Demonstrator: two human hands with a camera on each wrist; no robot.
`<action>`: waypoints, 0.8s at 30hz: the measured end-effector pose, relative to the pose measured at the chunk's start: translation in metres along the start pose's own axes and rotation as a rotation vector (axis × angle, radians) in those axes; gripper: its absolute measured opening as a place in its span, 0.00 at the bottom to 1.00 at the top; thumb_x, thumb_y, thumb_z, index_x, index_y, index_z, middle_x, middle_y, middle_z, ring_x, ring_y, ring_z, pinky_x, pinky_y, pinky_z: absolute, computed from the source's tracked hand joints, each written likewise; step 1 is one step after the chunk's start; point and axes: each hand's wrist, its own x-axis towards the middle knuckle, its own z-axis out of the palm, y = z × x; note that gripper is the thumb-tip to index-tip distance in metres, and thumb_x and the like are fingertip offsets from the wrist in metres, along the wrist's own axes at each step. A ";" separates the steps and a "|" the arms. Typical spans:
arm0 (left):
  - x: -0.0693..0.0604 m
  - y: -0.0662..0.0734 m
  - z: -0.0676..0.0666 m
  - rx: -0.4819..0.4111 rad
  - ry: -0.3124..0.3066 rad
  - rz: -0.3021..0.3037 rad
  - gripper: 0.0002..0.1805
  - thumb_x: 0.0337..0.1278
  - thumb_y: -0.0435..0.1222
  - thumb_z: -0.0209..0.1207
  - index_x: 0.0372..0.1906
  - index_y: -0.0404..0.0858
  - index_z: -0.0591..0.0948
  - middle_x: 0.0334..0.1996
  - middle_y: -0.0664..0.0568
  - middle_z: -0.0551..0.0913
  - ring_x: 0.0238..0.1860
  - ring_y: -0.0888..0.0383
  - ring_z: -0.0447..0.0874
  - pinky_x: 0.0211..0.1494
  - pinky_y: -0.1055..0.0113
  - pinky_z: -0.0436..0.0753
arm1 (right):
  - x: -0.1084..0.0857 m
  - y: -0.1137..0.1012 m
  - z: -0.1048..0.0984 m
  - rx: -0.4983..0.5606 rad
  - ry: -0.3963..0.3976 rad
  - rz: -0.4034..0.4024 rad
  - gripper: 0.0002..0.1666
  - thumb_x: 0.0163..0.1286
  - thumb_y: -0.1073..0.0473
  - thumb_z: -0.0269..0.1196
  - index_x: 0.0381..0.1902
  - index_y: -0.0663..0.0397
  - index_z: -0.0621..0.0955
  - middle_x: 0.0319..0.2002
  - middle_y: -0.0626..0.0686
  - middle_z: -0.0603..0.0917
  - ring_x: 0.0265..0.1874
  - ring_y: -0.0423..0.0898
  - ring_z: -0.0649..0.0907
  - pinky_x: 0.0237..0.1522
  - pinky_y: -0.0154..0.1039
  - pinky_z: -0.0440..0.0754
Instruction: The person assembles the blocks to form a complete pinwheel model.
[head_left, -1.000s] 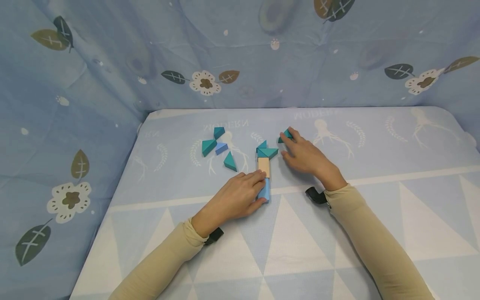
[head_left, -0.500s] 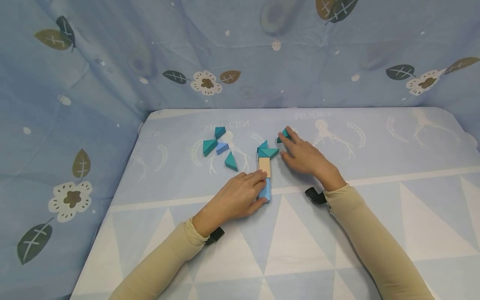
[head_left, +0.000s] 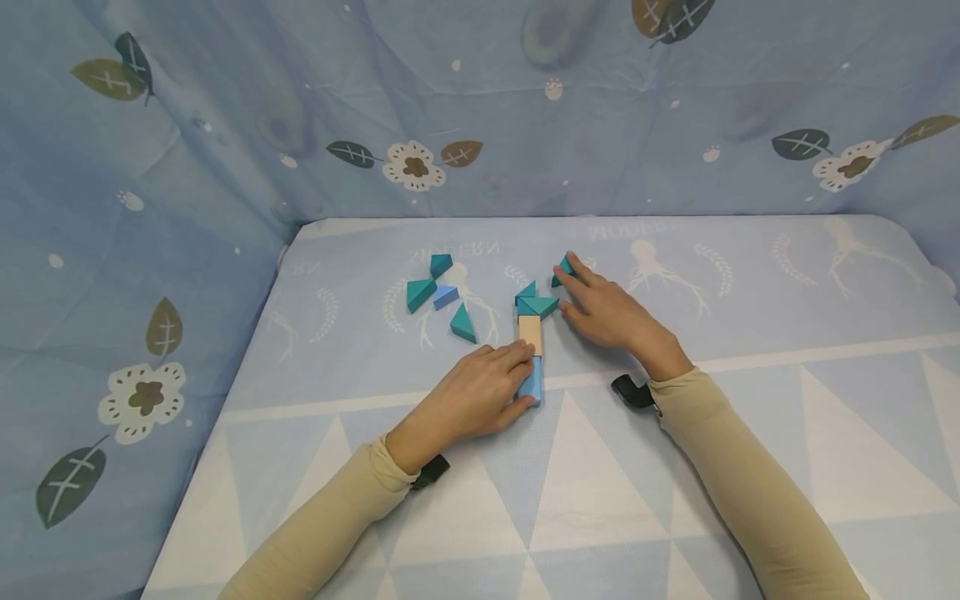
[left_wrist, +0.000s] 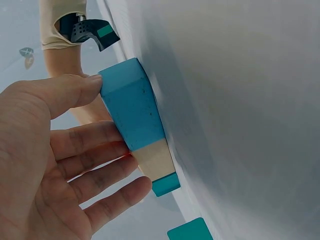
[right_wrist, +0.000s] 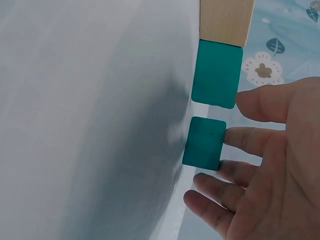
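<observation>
In the head view, my left hand [head_left: 483, 387] rests over a light-blue block [head_left: 531, 383]; its thumb and fingertips touch the block's upper face. A natural-wood block [head_left: 529, 333] continues from the far end of the blue one. Beyond the wood, teal triangular blocks [head_left: 543, 306] lie against each other. To the right, my right hand [head_left: 611, 308] has its fingers stretched out, with fingertips touching a separate teal triangular block [head_left: 564, 271]. In the right wrist view, a narrow gap parts this teal block [right_wrist: 204, 143] from the teal block [right_wrist: 216, 75] beside the wood.
Left of the row lie several loose pieces: a teal block [head_left: 440, 266], a larger teal block [head_left: 420, 294], a blue triangle [head_left: 446, 297] and another teal triangle [head_left: 462, 323]. A patterned cloth [head_left: 600, 475] covers the table. A blue curtain [head_left: 480, 108] hangs behind it.
My right fingertips have slid the separate teal triangular block slightly left, closer to the row, turning it a little. My left hand has stayed on the blue block.
</observation>
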 end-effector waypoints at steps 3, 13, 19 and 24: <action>-0.001 0.000 0.000 -0.002 0.001 -0.001 0.23 0.61 0.48 0.63 0.51 0.35 0.83 0.58 0.48 0.79 0.63 0.54 0.77 0.55 0.62 0.80 | 0.000 0.000 0.000 -0.007 0.005 -0.007 0.36 0.78 0.53 0.49 0.77 0.57 0.54 0.78 0.62 0.44 0.74 0.65 0.57 0.71 0.63 0.58; -0.001 0.000 0.000 0.009 -0.002 0.000 0.24 0.61 0.49 0.63 0.53 0.35 0.83 0.59 0.48 0.79 0.63 0.54 0.77 0.56 0.62 0.80 | -0.003 -0.003 0.000 -0.076 0.095 -0.037 0.34 0.77 0.53 0.52 0.75 0.60 0.61 0.77 0.64 0.53 0.75 0.62 0.55 0.71 0.62 0.57; -0.001 0.001 -0.002 0.018 -0.015 -0.002 0.25 0.62 0.49 0.62 0.54 0.35 0.82 0.60 0.48 0.79 0.64 0.54 0.76 0.56 0.61 0.80 | -0.002 -0.005 0.000 -0.087 0.116 -0.054 0.32 0.76 0.54 0.52 0.72 0.62 0.64 0.75 0.66 0.58 0.72 0.63 0.62 0.69 0.62 0.61; -0.001 0.001 -0.001 0.022 -0.029 -0.006 0.25 0.62 0.49 0.62 0.54 0.35 0.82 0.60 0.48 0.78 0.64 0.54 0.76 0.57 0.61 0.80 | 0.000 -0.005 0.001 -0.070 0.097 -0.045 0.32 0.77 0.54 0.51 0.74 0.60 0.63 0.76 0.64 0.55 0.69 0.64 0.67 0.67 0.63 0.64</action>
